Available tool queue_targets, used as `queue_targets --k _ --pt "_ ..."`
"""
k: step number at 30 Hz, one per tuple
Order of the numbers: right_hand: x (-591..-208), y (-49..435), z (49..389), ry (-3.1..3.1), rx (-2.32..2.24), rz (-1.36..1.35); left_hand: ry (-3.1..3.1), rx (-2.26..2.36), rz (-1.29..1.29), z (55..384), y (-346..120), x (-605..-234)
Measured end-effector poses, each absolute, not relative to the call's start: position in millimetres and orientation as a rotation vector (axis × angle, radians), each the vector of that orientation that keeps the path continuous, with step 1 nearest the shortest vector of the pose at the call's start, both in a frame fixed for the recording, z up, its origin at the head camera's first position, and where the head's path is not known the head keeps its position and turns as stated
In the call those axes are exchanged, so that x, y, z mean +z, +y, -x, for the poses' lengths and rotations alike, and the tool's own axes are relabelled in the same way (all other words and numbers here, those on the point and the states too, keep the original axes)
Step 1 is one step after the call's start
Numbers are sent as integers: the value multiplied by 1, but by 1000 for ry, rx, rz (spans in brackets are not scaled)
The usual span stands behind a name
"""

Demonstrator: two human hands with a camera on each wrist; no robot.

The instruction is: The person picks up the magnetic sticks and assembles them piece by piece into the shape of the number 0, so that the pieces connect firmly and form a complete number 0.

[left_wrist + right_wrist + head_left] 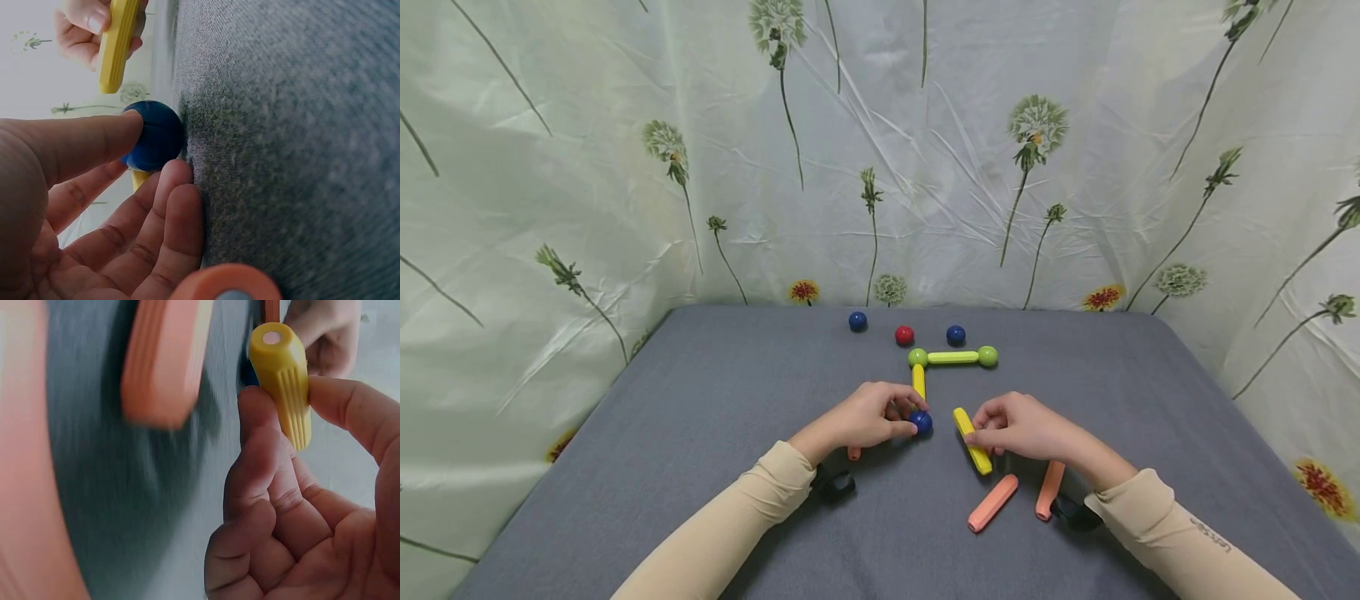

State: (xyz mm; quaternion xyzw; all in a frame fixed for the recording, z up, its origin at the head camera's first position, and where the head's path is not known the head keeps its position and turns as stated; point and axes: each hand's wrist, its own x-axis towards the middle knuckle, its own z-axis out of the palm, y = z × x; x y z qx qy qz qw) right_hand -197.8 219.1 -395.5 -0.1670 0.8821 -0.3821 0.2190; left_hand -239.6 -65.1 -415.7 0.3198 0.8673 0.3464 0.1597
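"Yellow stick (287, 394) is being pinched by the right hand (1018, 425), yes?"

"Yes. The thumb is pressing one side and a fingertip is pressing the other, while the remaining fingers are curling loosely. The stick is slanting to the right of the blue ball (922, 422), apart from it. Whether its lower end is touching the surface (737, 375), I cannot tell."

"And what is the left hand (868, 414) doing?"

"Its thumb and index finger are gripping the blue ball, which is resting at the near end of a second yellow stick (919, 382). This stick is reaching to a green ball (918, 357)."

"How should the person be working, to do this well?"

"In my judgement, the left fingers should be keeping the ball steady, but gently, because otherwise the connected pieces may be turning. If an end of the held stick is going to meet the ball, the right hand should be aiming it straight at the ball's middle, with fingertips away from that end. Also, two orange sticks (992, 503) (1049, 492) are lying close by, so the right arm should be avoiding them."
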Motion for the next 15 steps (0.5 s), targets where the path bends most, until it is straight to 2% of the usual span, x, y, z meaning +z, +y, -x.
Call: queue_targets --k 15 --pt "-398 189 185 2207 -1183 402 2492 1002 -942 240 -66 -417"
